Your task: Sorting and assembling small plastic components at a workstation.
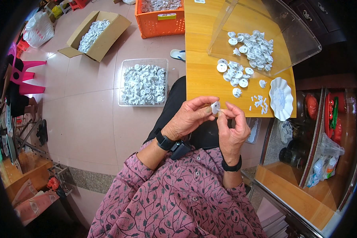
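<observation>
Between the thumb and fingers of my left hand (pixel 189 117) is a small round white plastic part (pixel 215 107), held just off the near edge of the yellow wooden table (pixel 198 43). My right hand (pixel 233 126) is closed in a pinch right beside that part; what its fingertips hold, if anything, is too small to make out. Similar white parts (pixel 235 74) lie heaped on the table, and more are piled inside a clear plastic box (pixel 305 49) lying tipped there. Tiny white pegs (pixel 260 104) are scattered next to a scalloped white dish (pixel 285 115) that contains more small pieces.
On the tiled floor to my left stands a clear tub (pixel 142 105) full of white parts. Behind it are a cardboard box (pixel 114 37) and an orange crate (pixel 162 28), both filled. A pink stool (pixel 29 75) is far left. Shelves (pixel 315 139) with bags stand at my right.
</observation>
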A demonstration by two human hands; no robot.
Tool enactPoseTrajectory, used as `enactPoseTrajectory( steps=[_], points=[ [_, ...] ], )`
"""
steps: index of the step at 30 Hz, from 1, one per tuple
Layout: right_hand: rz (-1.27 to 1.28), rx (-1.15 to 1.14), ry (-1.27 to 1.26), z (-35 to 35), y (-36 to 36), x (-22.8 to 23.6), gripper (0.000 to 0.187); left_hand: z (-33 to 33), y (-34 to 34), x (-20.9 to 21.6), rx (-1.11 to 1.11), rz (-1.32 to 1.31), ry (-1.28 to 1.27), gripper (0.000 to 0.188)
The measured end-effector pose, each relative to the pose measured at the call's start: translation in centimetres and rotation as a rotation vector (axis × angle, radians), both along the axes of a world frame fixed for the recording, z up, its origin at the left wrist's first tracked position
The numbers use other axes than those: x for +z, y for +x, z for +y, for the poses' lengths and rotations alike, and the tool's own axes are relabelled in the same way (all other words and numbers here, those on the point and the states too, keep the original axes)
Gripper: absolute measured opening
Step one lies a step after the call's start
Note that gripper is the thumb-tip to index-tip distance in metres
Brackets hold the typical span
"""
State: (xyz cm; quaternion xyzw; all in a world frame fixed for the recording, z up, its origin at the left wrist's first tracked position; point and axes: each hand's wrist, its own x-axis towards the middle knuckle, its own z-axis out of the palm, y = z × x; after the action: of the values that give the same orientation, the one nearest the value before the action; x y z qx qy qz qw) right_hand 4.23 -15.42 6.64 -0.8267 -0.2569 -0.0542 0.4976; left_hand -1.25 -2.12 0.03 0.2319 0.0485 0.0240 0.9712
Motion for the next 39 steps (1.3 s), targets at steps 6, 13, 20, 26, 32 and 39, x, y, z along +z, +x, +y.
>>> enactPoseTrajectory(
  steps=[6, 13, 20, 26, 32, 39],
  points=[
    [-0.068, 0.014, -0.029, 0.0, 0.0, -0.2, 0.028, 0.1, 0.0, 0.4, 0.010, -0.012, 0.149, 0.032],
    [-0.196, 0.034, -0.133, 0.0, -0.1, -0.1, 0.031, 0.4, 0.0, 1.2, 0.093, -0.045, 0.512, 0.029],
    [-0.019, 0.047, -0.050, 0.2, -0.4, 0.6, 0.029, 0.0, -0.2, 0.6, 0.080, -0.004, 0.158, 0.033],
    [-0.005, 0.072, -0.068, 0.1, -0.2, 1.0, 0.015, 0.0, -0.2, 0.4, 0.062, -0.010, 0.094, 0.037],
    [-0.075, 0.079, -0.112, 0.2, -0.1, 0.7, 0.006, 0.0, -0.2, 0.6, 0.074, -0.008, 0.114, 0.034],
    [-0.002, 0.043, -0.092, 0.6, -0.6, 0.1, 0.007, -0.4, -0.2, 1.2, 0.090, 0.026, 0.193, 0.033]
  ],
)
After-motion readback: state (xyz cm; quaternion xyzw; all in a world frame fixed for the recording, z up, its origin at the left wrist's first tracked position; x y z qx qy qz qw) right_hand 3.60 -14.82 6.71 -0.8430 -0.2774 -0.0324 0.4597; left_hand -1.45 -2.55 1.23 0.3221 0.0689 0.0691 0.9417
